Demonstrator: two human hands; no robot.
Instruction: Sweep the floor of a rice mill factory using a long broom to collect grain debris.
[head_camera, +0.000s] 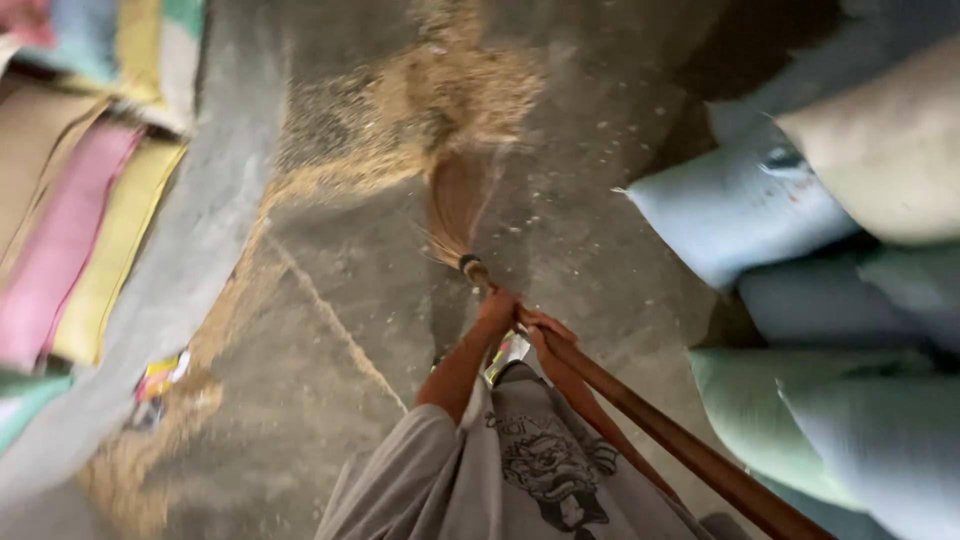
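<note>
Wood: one long brown broom handle (640, 415) is seen running from the lower right of the frame up to the centre, where it is held by both hands.
Left hand: the left hand (497, 308) is placed higher on the handle, just below the dark binding; its fingers (503, 297) are curled tight around the wood.
Right hand: the right hand (549, 332) is set just beside the left, lower on the handle, with its fingers (557, 326) likewise wrapped and closed around it.
Broom head: one bundle of tan bristles (455, 205) is spread above the hands at the centre of the frame, its tips blurred over the floor.
Husk: one loose tan pile of grain husk (455, 85) is seen at the upper centre, just beyond the bristles; a thinner band (150, 440) is trailed down toward the lower left.
Floor: grey concrete floor (330, 340), dusted with scattered flecks.
Sacks, right: about six filled sacks (740, 205) are stacked along the right edge, pale blue, beige and green.
Sacks, left: a stack of flat sacks (75, 240), pink, yellow, brown and light blue, is laid at the upper left; an exact count cannot be told.
Clothing: a grey printed shirt (545, 460) is seen at the bottom centre.
</note>
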